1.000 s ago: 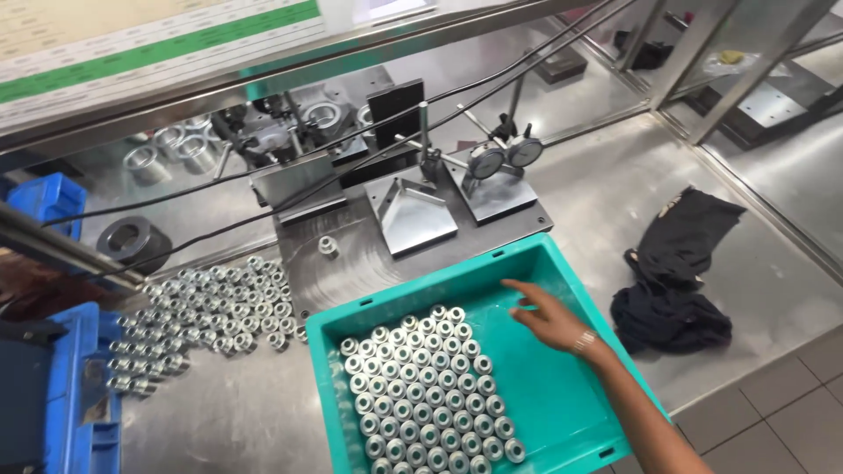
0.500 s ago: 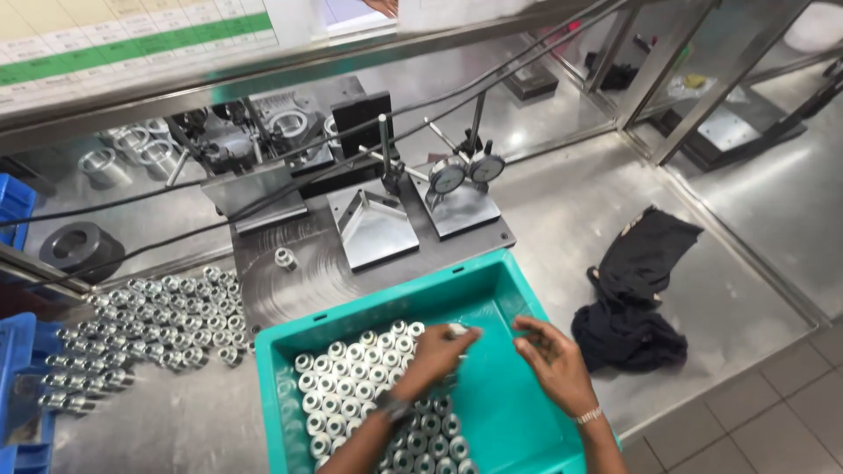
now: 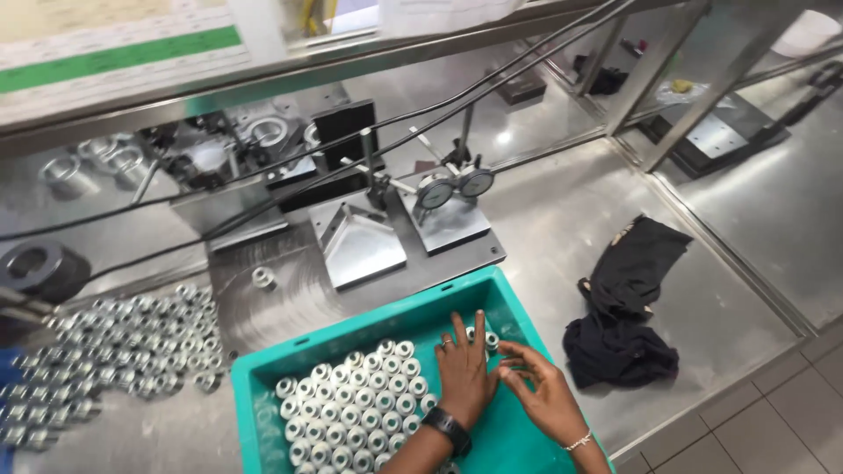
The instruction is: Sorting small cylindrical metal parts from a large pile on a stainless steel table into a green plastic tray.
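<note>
Many shiny round metal rings (image 3: 356,408)

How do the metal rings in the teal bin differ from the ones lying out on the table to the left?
The rings in the bin stand in tidy packed rows; the rings on the table spread in a looser patch. The bin walls its rings in, while the table rings lie on bare steel. Both hands, left hand and right hand, are at the bin's rings; none touches the table's. Both sets look like the same small shiny rings.
</note>
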